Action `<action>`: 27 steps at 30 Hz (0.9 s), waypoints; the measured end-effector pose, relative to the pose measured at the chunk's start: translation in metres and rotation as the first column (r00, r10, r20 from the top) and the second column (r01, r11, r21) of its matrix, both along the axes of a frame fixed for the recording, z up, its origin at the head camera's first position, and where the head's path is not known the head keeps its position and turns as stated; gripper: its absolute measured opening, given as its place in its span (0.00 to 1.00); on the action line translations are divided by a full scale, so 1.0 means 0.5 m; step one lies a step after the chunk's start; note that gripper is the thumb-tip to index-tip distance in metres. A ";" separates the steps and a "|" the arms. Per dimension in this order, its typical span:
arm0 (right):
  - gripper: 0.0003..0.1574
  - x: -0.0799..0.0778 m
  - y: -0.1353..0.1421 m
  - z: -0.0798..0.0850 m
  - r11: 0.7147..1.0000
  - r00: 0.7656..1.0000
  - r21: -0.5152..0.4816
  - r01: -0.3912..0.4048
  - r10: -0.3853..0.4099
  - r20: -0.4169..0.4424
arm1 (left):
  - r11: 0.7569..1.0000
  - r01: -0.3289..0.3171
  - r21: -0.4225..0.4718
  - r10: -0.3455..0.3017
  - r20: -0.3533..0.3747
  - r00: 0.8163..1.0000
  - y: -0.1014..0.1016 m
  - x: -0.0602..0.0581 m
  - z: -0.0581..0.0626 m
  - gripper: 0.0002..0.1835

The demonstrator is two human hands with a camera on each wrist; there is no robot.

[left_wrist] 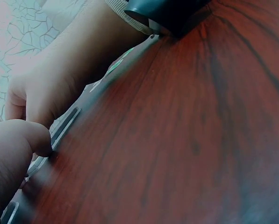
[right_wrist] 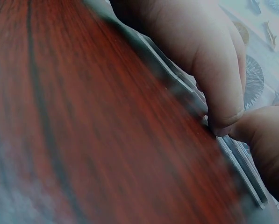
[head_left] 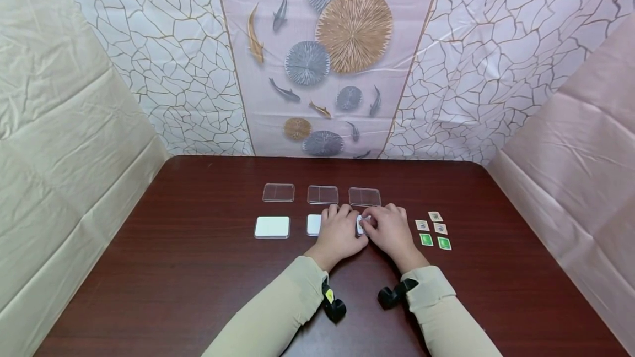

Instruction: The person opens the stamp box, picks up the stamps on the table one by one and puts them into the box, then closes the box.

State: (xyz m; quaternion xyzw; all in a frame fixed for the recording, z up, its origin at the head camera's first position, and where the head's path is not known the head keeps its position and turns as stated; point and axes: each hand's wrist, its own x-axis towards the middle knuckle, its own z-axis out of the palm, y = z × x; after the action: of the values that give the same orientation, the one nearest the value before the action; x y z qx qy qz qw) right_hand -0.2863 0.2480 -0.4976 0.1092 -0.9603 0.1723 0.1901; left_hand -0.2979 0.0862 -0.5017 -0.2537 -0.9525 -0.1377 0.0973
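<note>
Case (head_left: 359, 226), within left hand's (head_left: 341, 230) grip, beneath right hand (head_left: 392, 229)

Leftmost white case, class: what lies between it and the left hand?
In the head view, bare brown tabletop, then the exposed part of another white case, which the left hand partly hides.

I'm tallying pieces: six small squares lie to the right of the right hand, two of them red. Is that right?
Not quite: the head view shows two green squares, not red ones. Six small squares do lie to the right of the right hand.
</note>
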 end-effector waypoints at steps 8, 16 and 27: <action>0.03 0.001 0.003 -0.001 1.000 0.995 -0.020 -0.013 0.011 -0.102 | 1.000 0.003 -0.001 -0.003 0.002 1.000 -0.003 0.003 0.003 0.29; 0.06 0.003 0.087 0.008 0.993 0.963 -0.057 0.101 -0.112 -0.245 | 1.000 0.005 0.013 -0.005 0.018 1.000 -0.006 0.004 0.006 0.29; 0.18 0.034 0.254 0.003 0.937 0.946 -0.129 0.324 -0.320 0.051 | 1.000 0.007 0.005 -0.007 0.030 1.000 -0.005 0.002 0.002 0.29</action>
State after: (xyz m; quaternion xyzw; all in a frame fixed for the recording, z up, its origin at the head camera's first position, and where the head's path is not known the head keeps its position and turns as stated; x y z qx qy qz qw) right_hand -0.2694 0.3752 -0.4962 -0.0650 -0.9540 0.2053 0.2086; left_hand -0.2967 0.0839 -0.5007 -0.2546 -0.9526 -0.1443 0.0831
